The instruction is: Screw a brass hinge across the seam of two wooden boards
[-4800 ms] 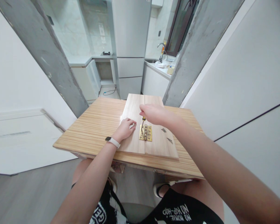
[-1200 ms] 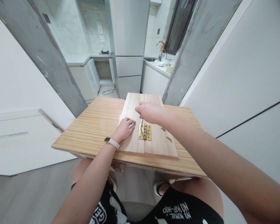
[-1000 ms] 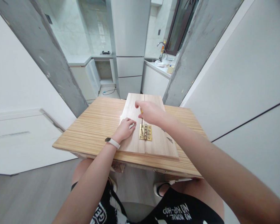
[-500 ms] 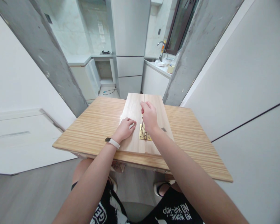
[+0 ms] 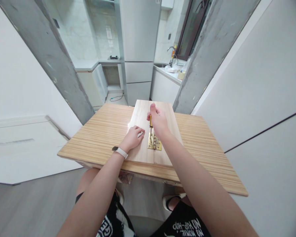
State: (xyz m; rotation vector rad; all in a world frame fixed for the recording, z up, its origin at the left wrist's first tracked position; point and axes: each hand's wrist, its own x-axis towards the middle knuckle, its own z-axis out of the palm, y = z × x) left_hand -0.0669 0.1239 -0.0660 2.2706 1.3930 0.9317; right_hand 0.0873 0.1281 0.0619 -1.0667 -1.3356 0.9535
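Two pale, flat wooden boards, the left [image 5: 140,115] and the right [image 5: 171,123], lay edge to edge on the striped, wood-grained tabletop [image 5: 101,131], presumably so that the brass-coloured, rectangular metal hinge [image 5: 154,142] could straddle the seam, a leaf on each. The right hand [image 5: 159,121] held a slim screwdriver with a yellow-and-black handle [image 5: 151,122] nearly upright, its fingers curled around the handle and its thumb raised; this stance probably kept the shaft in line above the hinge's left leaf. Whether the tip sat in a screw was too small to tell. The left hand [image 5: 133,137] rested on the left board, fingers loosely bent and pinching nothing, likely to steady it.

Compared with one second earlier, the right forearm had swung inward from the right, and more of the handle showed. The loose screws no longer showed, probably behind that forearm. The left hand and hinge had kept their places.
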